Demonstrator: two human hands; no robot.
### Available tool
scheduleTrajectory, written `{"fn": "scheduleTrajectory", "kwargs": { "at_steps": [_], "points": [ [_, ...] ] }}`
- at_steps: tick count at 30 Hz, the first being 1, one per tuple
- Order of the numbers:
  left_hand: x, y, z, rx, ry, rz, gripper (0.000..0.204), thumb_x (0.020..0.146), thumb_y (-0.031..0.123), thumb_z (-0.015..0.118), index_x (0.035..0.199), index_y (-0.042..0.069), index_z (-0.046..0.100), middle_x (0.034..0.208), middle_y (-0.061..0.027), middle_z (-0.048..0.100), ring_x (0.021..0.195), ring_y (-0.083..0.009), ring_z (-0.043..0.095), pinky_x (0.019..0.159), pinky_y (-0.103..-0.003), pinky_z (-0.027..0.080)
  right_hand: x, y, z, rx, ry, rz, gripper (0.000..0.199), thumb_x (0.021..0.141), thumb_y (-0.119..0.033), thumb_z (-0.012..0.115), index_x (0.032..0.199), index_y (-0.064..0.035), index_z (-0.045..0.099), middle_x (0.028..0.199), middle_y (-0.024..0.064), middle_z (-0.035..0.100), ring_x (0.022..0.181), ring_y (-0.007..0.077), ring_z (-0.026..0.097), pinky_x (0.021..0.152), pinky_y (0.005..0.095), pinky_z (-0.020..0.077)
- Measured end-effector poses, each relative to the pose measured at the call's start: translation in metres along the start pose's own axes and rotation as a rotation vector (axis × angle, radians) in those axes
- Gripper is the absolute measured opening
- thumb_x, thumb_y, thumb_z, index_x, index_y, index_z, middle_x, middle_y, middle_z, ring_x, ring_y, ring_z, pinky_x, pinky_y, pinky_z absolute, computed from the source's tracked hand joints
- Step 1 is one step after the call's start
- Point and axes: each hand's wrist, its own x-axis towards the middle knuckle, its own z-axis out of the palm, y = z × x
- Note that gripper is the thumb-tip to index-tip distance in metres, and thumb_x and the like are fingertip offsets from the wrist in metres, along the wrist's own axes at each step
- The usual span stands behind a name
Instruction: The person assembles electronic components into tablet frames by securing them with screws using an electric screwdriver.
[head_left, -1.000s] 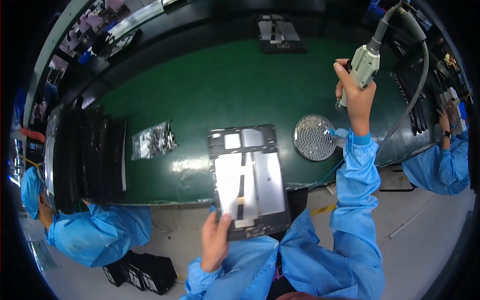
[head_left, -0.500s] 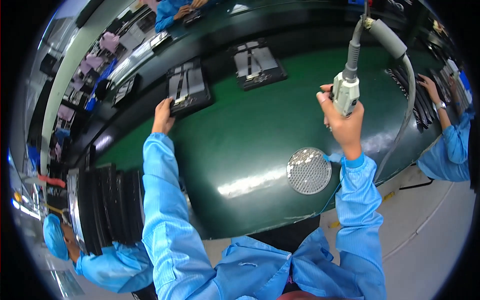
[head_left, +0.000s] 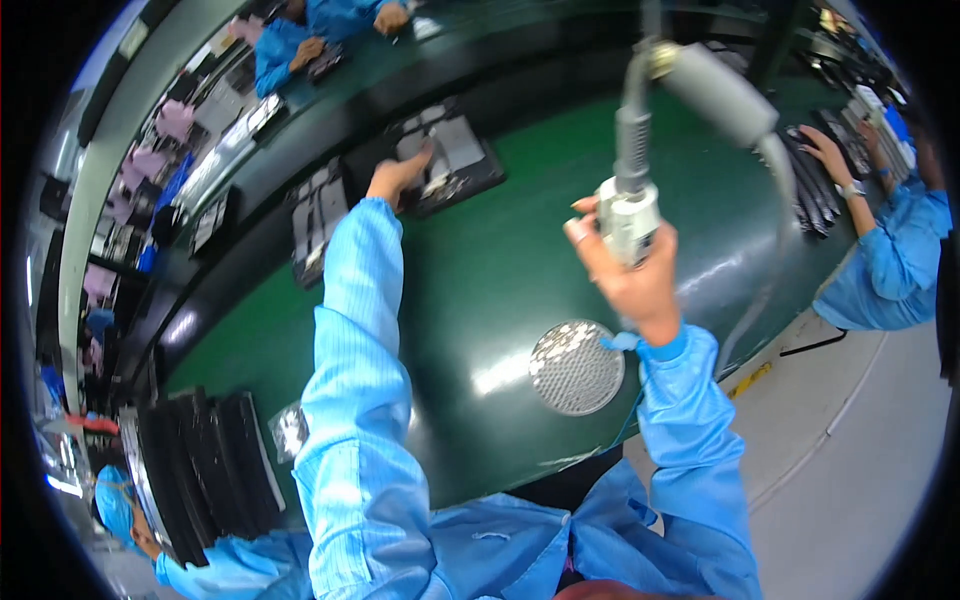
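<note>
My right hand (head_left: 632, 285) is wrapped round a white electric screwdriver (head_left: 628, 222), held upright above the green bench with a grey cable rising from its top. My left hand (head_left: 398, 180) reaches over the left edge of a black flat device casing (head_left: 462, 150) with grey panels, its fingers stretched out. Motion blurs those fingers, and whether they touch the casing I cannot tell. Left of that hand lies a similar black casing (head_left: 320, 215). A round perforated metal dish (head_left: 577, 370) holding small shiny pieces sits on the bench near my right wrist.
Upright black trays (head_left: 205, 470) stand at the left beside a clear plastic bag (head_left: 290, 432). A co-worker's hand (head_left: 826, 155) rests by dark strips (head_left: 812, 190) at the right. Another person works across the bench. The screwdriver's thick cable sleeve (head_left: 720, 95) hangs overhead.
My left hand has let go of the left casing and moved right to the other one. The screwdriver stays in my right hand. The whole view has shifted.
</note>
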Motion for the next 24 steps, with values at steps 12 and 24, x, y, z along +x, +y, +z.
{"fn": "scheduleTrajectory", "kwargs": {
  "at_steps": [12, 24],
  "points": [
    [0.036, -0.002, 0.002, -0.343, 0.236, 0.645, 0.056, 0.098, 0.013, 0.057, 0.146, -0.006, 0.036, 0.143, -0.0172, 0.051, 0.12, -0.0264, 0.058, 0.099, -0.032, 0.047, -0.001, 0.002, 0.009, -0.113, 0.033, -0.358, 0.022, 0.081, -0.013, 0.078, 0.098, -0.0018, 0.069, 0.08, 0.0101, 0.063, 0.065, 0.0201, 0.06, 0.061, 0.0337, 0.0478],
    [-0.366, -0.183, -0.011, -0.633, 0.095, 0.274, 0.067, 0.099, 0.002, 0.052, 0.158, 0.002, 0.02, 0.159, -0.0157, 0.033, 0.143, -0.0228, 0.036, 0.116, -0.032, 0.029, -0.008, 0.015, 0.022, 0.038, -0.047, -0.026, 0.019, 0.086, -0.016, 0.077, 0.094, -0.0011, 0.071, 0.071, 0.002, 0.065, 0.06, 0.0072, 0.058, 0.053, 0.0263, 0.046]
  ]
}}
